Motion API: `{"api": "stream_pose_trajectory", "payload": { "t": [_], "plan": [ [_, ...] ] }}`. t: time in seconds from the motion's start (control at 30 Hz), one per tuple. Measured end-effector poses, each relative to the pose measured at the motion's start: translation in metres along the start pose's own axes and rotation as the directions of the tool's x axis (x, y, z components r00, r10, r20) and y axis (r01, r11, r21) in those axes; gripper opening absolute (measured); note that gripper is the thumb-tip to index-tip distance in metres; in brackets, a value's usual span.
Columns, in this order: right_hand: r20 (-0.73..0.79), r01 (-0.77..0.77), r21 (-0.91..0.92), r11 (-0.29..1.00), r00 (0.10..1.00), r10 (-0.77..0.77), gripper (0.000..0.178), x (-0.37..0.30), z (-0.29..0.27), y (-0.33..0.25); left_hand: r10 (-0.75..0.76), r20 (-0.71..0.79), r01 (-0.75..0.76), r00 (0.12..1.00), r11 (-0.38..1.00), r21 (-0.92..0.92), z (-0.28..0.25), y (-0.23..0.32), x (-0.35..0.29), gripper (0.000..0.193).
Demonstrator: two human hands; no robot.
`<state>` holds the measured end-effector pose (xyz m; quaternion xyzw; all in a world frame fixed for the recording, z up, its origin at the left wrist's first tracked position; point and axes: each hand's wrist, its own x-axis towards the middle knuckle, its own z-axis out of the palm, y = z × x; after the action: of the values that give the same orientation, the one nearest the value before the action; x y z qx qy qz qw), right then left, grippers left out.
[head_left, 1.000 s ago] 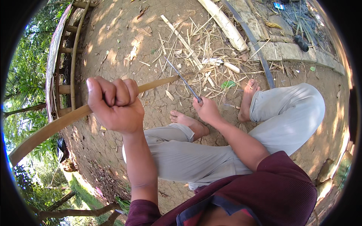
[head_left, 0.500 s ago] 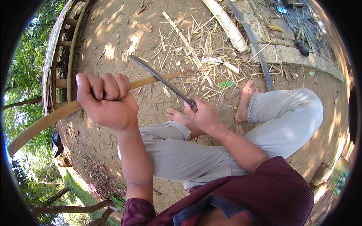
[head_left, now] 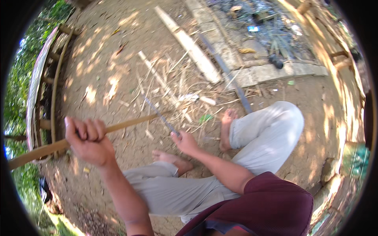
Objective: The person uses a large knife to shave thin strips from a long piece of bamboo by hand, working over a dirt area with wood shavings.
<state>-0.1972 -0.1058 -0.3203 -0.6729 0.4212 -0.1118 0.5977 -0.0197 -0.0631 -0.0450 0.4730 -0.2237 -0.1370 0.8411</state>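
Observation:
My left hand [head_left: 88, 139] is closed around a long, flat strip of bamboo [head_left: 126, 125], which runs from the left edge toward the shavings on the ground. In my right hand [head_left: 186, 142] is the handle of a knife [head_left: 162, 116] with a long, narrow blade pointing away and to the left. The blade crosses the strip near its far end; whether the two touch I cannot tell, as motion blurs the blade.
Pale shavings [head_left: 185, 90] litter the dirt ahead. Beyond them lie a split bamboo piece [head_left: 189, 49] and a long dark flat bar [head_left: 232, 80]. A stone border [head_left: 283, 70] edges an ashy patch at far right. A wooden railing [head_left: 59, 78] stands at left.
The view has shifted, so the ground appears lower and further left. My right hand and the knife have moved outward along the strip, nearer its far end. Both grips are kept.

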Motion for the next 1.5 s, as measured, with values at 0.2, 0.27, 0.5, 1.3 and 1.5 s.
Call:
{"api": "stream_pose_trajectory", "payload": {
  "t": [0.2,0.27,0.5,1.3,1.5],
  "plan": [
    [0.098,0.162,-0.003,0.987,0.982,-0.160,0.056,-0.001,-0.008,-0.021,0.062,-0.257,-0.069,0.964,0.997,-0.018,-0.001,0.036,0.000,0.043],
    [0.045,0.231,-0.019,0.973,0.972,-0.230,0.058,-0.010,-0.031,-0.050,0.048,-0.242,-0.064,0.969,0.996,-0.055,0.011,0.048,0.000,0.043],
    [-0.125,0.511,0.081,0.856,0.857,-0.500,0.065,-0.002,-0.076,-0.131,0.052,-0.335,-0.115,0.941,0.978,-0.172,0.018,0.077,-0.020,0.044],
    [0.642,0.916,-0.177,0.359,0.384,-0.664,0.022,-0.003,-0.106,-0.272,-0.615,-0.027,0.384,0.788,0.458,0.802,-0.045,0.130,-0.243,0.033],
    [0.690,0.870,-0.148,0.471,0.431,-0.581,0.023,0.009,-0.108,-0.248,-0.352,0.076,-0.138,0.933,-0.154,0.978,-0.007,0.080,-0.157,0.053]
  ]
}}
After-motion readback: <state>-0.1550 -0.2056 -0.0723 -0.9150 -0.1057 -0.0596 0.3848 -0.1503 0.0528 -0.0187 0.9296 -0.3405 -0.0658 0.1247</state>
